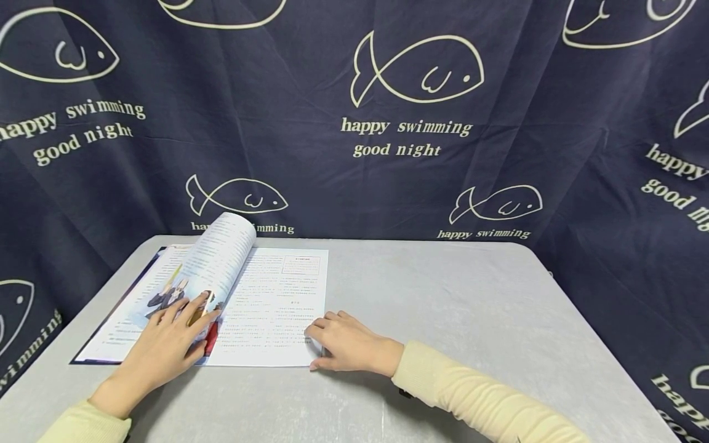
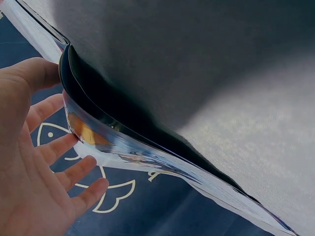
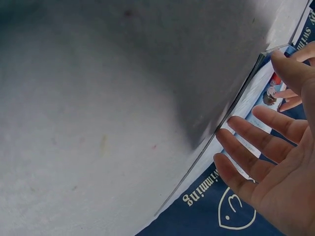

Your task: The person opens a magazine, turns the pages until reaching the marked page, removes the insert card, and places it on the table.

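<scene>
An open magazine (image 1: 271, 338) lies on the left part of the table, its right page covered in printed text. Over its left side a page (image 1: 221, 252) with a colored illustration stands up in a curl. My left hand (image 1: 172, 335) rests spread on the lower part of that page; in the left wrist view the thumb and straight fingers (image 2: 91, 196) are at the magazine's bulging lower edge. At the lower right corner of the right page lies my right hand (image 1: 354, 344), its fingertips on the paper. The right wrist view shows its fingers (image 3: 266, 142) loosely extended along the page edge.
The grey table (image 1: 443, 295) extends to the right of the magazine. Behind and beside it hangs a dark blue curtain (image 1: 310, 80) with fish outlines and lettering. Both forearms, in pale yellow sleeves (image 1: 476, 394), reach in from the near side.
</scene>
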Available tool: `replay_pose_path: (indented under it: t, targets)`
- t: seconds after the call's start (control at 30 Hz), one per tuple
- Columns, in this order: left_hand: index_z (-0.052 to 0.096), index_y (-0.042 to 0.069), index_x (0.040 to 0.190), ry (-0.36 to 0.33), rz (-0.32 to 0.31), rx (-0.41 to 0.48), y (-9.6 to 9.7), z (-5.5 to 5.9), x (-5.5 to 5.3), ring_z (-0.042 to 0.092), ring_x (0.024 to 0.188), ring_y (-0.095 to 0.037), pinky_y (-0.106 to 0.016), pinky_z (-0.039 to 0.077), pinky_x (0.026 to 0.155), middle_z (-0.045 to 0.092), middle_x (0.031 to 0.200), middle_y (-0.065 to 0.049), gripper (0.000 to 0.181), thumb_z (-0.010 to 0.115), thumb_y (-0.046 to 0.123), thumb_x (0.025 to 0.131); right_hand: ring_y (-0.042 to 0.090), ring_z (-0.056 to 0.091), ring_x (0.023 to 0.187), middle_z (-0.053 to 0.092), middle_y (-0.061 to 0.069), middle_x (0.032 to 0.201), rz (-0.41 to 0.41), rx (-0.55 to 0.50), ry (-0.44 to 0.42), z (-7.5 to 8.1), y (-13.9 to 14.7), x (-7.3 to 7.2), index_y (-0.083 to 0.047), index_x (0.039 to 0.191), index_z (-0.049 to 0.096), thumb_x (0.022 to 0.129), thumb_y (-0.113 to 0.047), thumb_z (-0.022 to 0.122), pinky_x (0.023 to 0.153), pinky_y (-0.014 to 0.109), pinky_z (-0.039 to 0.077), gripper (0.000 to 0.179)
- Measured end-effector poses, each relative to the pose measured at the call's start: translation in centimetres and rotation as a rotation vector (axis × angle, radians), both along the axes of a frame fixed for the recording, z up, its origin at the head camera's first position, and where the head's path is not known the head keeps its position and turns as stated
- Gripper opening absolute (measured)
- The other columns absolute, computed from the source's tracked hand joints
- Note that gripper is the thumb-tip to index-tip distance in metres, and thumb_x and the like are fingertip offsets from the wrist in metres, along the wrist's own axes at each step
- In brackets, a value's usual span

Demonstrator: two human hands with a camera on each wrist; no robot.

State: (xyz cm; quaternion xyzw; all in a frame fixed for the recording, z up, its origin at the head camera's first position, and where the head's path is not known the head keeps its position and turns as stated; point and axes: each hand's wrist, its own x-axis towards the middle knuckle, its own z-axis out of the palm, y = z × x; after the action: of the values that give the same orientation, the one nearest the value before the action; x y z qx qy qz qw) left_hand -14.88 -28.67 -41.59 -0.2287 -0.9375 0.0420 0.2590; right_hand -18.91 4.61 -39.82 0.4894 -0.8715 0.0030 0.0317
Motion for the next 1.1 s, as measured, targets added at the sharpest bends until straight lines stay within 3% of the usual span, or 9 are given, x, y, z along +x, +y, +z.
replay_pose_path:
  t: [0.37,0.53,0.8,1.1]
  targets:
    - [0.062,0.01,0.111,0.029,-0.016,-0.008,-0.12,0.1,-0.07,0.048,0.107,-0.039,-0.06,0.038,0.079,0.05,0.125,-0.016,0.054,0.07,0.026,0.06,0.006,0.052,0.084,0.063,-0.007,0.104,0.001,0.004,-0.011,0.08,0.05,0.01,-0.019,0.111,0.057,0.081,-0.047,0.062,0.081,0.03,0.047,0.042]
    - [0.061,0.01,0.111,0.01,-0.019,-0.028,-0.35,-0.16,-0.21,0.05,0.105,-0.038,-0.058,0.039,0.074,0.053,0.121,-0.015,0.053,0.071,0.028,0.061,0.006,0.053,0.086,0.063,-0.007,0.105,0.001,0.009,-0.01,0.1,-0.01,0.0,-0.019,0.111,0.057,0.079,-0.049,0.063,0.082,0.029,0.046,0.044]
    - [0.063,0.01,0.106,-0.03,-0.08,-0.036,-0.22,-0.13,-0.17,0.055,0.104,-0.035,-0.053,0.042,0.074,0.058,0.117,-0.014,0.05,0.073,0.02,0.058,0.007,0.054,0.088,0.063,-0.006,0.106,-0.002,0.015,-0.004,0.07,-0.02,0.06,-0.019,0.112,0.056,0.075,-0.051,0.066,0.079,0.028,0.046,0.05]
    - [0.064,0.009,0.107,-0.034,-0.101,-0.027,-0.23,-0.2,-0.16,0.056,0.104,-0.035,-0.051,0.042,0.076,0.058,0.118,-0.014,0.045,0.071,0.031,0.068,0.007,0.055,0.088,0.063,-0.006,0.106,0.005,0.009,0.0,0.12,-0.02,-0.01,-0.018,0.111,0.056,0.074,-0.051,0.066,0.076,0.025,0.045,0.05]
